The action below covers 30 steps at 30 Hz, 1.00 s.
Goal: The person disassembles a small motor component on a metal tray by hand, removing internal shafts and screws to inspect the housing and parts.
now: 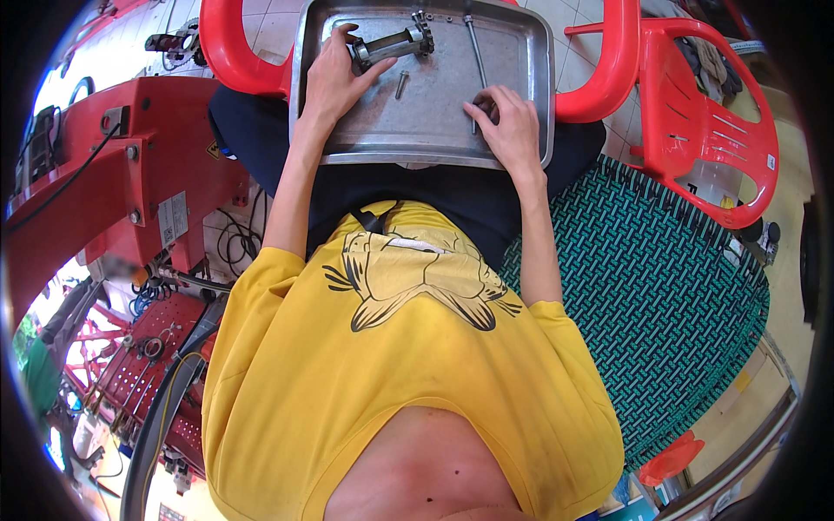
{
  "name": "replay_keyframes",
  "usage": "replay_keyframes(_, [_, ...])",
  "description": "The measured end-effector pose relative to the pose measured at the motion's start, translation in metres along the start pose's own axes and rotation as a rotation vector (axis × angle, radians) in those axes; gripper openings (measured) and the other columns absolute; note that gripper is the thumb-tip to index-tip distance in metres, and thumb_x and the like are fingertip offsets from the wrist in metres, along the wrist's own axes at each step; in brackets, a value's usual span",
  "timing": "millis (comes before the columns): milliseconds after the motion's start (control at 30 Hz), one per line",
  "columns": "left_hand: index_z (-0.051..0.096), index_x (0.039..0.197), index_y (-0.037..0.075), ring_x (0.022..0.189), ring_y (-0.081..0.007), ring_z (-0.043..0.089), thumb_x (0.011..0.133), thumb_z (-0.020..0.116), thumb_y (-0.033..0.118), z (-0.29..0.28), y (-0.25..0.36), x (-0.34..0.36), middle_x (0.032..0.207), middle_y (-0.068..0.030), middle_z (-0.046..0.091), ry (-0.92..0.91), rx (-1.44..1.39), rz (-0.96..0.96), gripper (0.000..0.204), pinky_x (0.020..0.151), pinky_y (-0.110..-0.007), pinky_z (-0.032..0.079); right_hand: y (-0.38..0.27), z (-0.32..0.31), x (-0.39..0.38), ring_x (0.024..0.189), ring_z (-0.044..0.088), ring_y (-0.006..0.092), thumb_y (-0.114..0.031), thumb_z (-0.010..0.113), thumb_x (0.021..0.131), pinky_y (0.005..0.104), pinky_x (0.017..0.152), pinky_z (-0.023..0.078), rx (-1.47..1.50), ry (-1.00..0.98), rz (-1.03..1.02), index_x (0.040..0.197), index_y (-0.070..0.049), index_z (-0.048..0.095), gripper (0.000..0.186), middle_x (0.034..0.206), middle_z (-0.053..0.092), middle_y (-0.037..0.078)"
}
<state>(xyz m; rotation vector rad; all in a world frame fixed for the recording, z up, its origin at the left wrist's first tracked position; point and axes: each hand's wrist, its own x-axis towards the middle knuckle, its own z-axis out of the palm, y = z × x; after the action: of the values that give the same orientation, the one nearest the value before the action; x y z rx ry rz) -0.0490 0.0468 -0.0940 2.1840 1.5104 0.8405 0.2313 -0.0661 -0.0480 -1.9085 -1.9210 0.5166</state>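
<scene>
Handling seems underway in a metal tray (434, 130): left hand (333, 84) spread around a metal cylinder (389, 47), right hand (509, 127) curled at a long rod (476, 52), pinch unclear. Lifting would call for a firmer hold.

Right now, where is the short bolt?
In the head view, the short bolt lies in the metal tray, slightly left of centre, below the cylindrical metal part and right of the left hand.
</scene>
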Motion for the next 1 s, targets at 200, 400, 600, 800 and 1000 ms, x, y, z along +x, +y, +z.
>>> replay_keyframes(200, [0.052,0.135,-0.001,0.099,-0.0352,0.073,0.083,0.085,0.06,-0.001,0.001,0.0,0.114,-0.0207,0.071,0.026,-0.053,0.047,0.087,0.086,-0.041,0.06,0.0,-0.002,-0.001,0.083,0.066,0.0256,-0.03,0.08,0.089,0.0389,0.08,0.042,0.002,0.037,-0.008,0.095,-0.008,0.074,0.024,0.091,0.072,0.006])
replay_keyframes(400, [0.054,0.134,-0.001,0.099,-0.0352,0.071,0.081,0.088,0.056,-0.004,0.003,0.001,0.112,-0.0196,0.069,0.026,-0.049,0.075,0.084,0.086,-0.041,0.058,0.0,-0.002,-0.002,0.081,0.067,0.0263,-0.03,0.08,0.088,0.0393,0.079,0.042,0.0,0.043,-0.001,0.095,-0.007,0.074,0.025,0.09,0.072,0.008])
replay_keyframes(600, [0.058,0.132,0.0,0.112,-0.0313,0.069,0.078,0.092,0.049,-0.011,0.007,0.0,0.121,-0.0182,0.068,-0.078,-0.08,-0.021,0.081,0.095,-0.041,0.056,0.0,0.001,-0.001,0.081,0.067,0.027,-0.031,0.079,0.09,0.0395,0.08,0.045,0.042,0.031,0.007,0.097,-0.007,0.074,0.026,0.092,0.073,0.009])
replay_keyframes(800, [0.058,0.129,0.0,0.101,-0.035,0.069,0.08,0.091,0.048,-0.012,0.016,0.004,0.111,-0.0186,0.067,-0.029,-0.085,0.067,0.076,0.087,-0.042,0.056,0.008,0.002,-0.003,0.091,0.068,0.0369,-0.026,0.07,0.098,0.0476,0.084,0.051,0.168,0.124,0.006,0.105,-0.005,0.075,0.022,0.102,0.071,0.014])
replay_keyframes(1000, [0.056,0.132,0.0,0.099,-0.0355,0.067,0.075,0.096,0.032,-0.012,0.018,0.001,0.112,-0.0188,0.067,-0.034,-0.185,-0.004,0.076,0.087,-0.043,0.054,0.003,-0.009,-0.001,0.093,0.069,0.0373,-0.036,0.067,0.1,0.0452,0.089,0.048,0.097,0.123,0.048,0.101,-0.006,0.073,0.031,0.103,0.074,0.013])
